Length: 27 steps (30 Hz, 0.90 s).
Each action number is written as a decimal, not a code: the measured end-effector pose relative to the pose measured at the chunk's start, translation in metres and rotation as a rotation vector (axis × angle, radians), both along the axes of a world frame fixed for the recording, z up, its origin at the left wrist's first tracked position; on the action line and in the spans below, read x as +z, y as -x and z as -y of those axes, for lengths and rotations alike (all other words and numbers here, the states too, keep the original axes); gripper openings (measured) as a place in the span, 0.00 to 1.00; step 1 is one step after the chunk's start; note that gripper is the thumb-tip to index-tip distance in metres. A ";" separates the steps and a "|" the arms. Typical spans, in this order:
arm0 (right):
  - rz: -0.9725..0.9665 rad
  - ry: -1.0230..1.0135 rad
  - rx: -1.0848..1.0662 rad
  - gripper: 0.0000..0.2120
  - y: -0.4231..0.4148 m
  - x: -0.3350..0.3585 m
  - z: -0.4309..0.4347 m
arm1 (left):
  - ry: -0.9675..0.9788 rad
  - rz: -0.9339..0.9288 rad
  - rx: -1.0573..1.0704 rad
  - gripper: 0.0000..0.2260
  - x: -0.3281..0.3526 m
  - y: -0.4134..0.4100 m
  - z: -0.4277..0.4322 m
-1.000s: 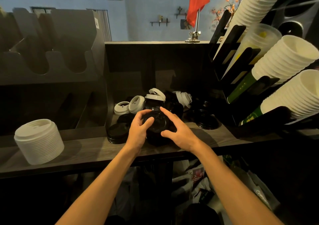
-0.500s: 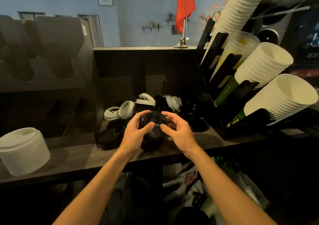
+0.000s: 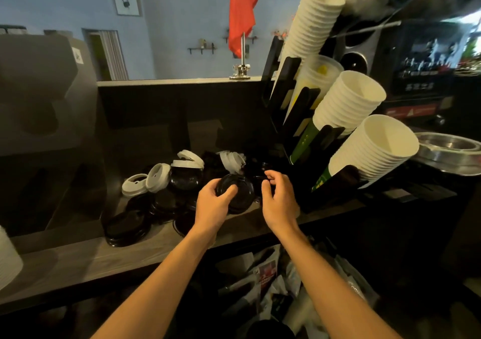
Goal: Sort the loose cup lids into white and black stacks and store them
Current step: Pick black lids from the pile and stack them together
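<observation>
Lids first: the black lid stack [image 3: 238, 194] in your L hand [image 3: 212, 207] is glossy and round, looks more than one lid thick, w/ a raised rim and ringed top. Its top face tilts up toward you, so the stack's axis leans your way; it's round, so no long side to speak of. You hold it just above the shelf [image 3: 78, 255], at the front of the loose pile. Your thumb presses on the top face and your fingers curl round the far-left edge. Your R hand [image 3: 278, 199] sits just right of the stack, fingers curled, tips in among dark lids; can't tell if it's pinching one. Loose black lids [image 3: 127, 225] lie flat to the left; white lids [image 3: 156, 180] lean on edge behind them.
</observation>
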State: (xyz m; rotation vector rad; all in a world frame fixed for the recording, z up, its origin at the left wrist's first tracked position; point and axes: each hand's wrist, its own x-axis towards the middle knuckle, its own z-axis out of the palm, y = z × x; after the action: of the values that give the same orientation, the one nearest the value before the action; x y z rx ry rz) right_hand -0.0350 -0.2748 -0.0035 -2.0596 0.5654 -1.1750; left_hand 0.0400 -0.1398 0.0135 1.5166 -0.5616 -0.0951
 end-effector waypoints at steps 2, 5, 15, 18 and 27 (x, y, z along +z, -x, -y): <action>-0.137 0.105 -0.116 0.16 -0.001 -0.004 0.007 | -0.006 -0.002 0.047 0.08 -0.004 -0.002 0.003; -0.504 0.122 -0.106 0.27 -0.008 -0.009 0.010 | -0.016 0.012 0.036 0.09 -0.007 -0.006 0.002; -0.647 0.223 -0.047 0.24 -0.011 -0.012 0.004 | -0.100 0.190 0.094 0.13 -0.015 -0.008 -0.008; -0.587 0.215 -0.033 0.26 -0.009 -0.011 0.002 | -0.106 0.239 0.181 0.13 -0.013 -0.006 -0.012; -0.328 0.070 0.059 0.45 0.002 -0.003 0.000 | -0.027 0.207 0.252 0.14 -0.010 0.000 -0.016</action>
State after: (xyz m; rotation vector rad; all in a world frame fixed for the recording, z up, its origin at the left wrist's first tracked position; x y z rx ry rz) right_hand -0.0367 -0.2745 -0.0067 -2.3315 0.6189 -0.8375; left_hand 0.0397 -0.1236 0.0035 1.6216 -0.5300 0.2522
